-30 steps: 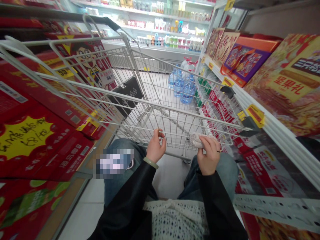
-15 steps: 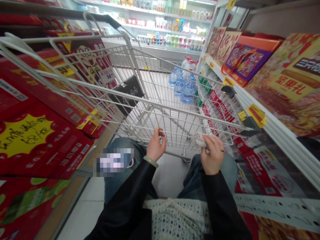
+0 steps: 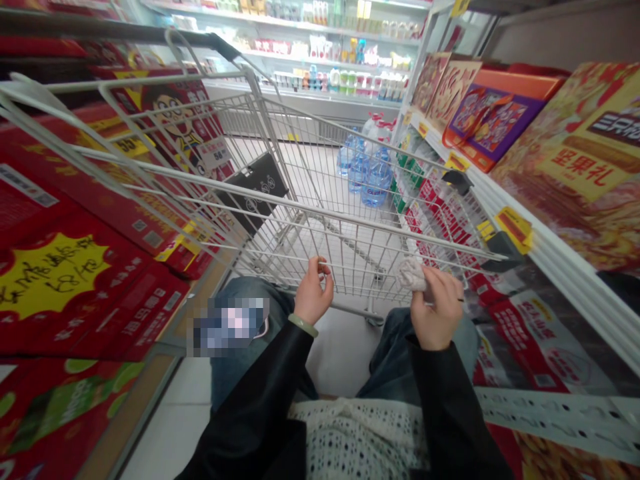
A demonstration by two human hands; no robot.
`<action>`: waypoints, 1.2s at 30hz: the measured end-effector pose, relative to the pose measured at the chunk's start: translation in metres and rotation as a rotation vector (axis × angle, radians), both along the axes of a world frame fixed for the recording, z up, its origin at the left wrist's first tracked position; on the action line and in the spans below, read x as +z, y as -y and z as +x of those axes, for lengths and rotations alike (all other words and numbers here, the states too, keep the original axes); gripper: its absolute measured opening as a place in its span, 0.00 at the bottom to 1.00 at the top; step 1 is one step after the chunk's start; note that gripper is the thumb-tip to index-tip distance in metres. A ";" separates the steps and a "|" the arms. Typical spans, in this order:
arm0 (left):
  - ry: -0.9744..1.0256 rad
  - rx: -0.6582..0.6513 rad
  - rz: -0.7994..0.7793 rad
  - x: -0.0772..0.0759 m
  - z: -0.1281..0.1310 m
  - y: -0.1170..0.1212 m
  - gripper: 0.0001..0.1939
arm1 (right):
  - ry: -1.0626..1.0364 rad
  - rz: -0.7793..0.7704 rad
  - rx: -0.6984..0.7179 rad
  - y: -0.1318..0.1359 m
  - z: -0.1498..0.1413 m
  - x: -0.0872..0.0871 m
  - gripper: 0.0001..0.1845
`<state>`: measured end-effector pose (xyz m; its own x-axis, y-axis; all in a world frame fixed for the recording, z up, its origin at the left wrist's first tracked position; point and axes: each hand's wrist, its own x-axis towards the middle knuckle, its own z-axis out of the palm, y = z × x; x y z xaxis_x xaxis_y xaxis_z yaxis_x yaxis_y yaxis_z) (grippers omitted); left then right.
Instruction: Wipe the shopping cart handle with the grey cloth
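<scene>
A wire shopping cart (image 3: 320, 212) stands across in front of my knees. My left hand (image 3: 315, 292), with a pale green bangle at its wrist, has its fingers curled on a thin wire of the cart's near side. A crumpled greyish-white cloth (image 3: 412, 273) is pinched in my right hand (image 3: 439, 307). This cloth lies against the wires near the cart's front end, to the right of my left hand. On my left thigh rests a blurred-out object (image 3: 230, 327), apparently a phone.
Red boxed goods (image 3: 115, 273) are stacked close on the left. To the right, a shelf holds gift boxes (image 3: 505, 117) above packs of bottles (image 3: 537, 333). Large water bottles (image 3: 375, 177) stand on the floor beyond the cart, before a chilled display case (image 3: 320, 50).
My right hand has slid the cloth a little to the right along the cart's wires. My left hand has stayed almost where it was.
</scene>
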<state>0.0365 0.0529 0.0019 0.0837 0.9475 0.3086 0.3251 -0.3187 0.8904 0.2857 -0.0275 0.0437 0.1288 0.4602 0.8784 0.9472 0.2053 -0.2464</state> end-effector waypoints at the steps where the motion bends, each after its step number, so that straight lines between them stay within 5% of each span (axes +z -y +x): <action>1: -0.001 0.000 0.002 0.000 0.000 0.000 0.18 | -0.010 0.022 -0.008 0.000 0.001 0.005 0.20; 4: 0.002 -0.003 0.012 -0.001 0.001 0.000 0.18 | -0.006 0.038 -0.013 -0.001 0.000 0.011 0.21; 10: 0.004 -0.005 0.005 -0.003 0.001 -0.001 0.18 | 0.066 -0.058 0.026 0.001 -0.002 -0.011 0.24; 16: -0.001 -0.005 0.004 -0.002 0.001 0.000 0.18 | -0.012 0.058 -0.016 0.001 0.004 0.010 0.23; 23: 0.002 -0.001 0.017 -0.003 0.001 -0.001 0.18 | 0.051 -0.077 0.023 0.004 0.004 -0.007 0.23; 30: 0.004 -0.001 0.016 -0.005 0.001 -0.001 0.18 | 0.053 0.021 -0.071 0.009 0.016 0.010 0.22; 36: 0.007 -0.009 0.011 -0.006 0.001 -0.001 0.18 | 0.113 -0.095 -0.023 0.009 0.010 -0.012 0.24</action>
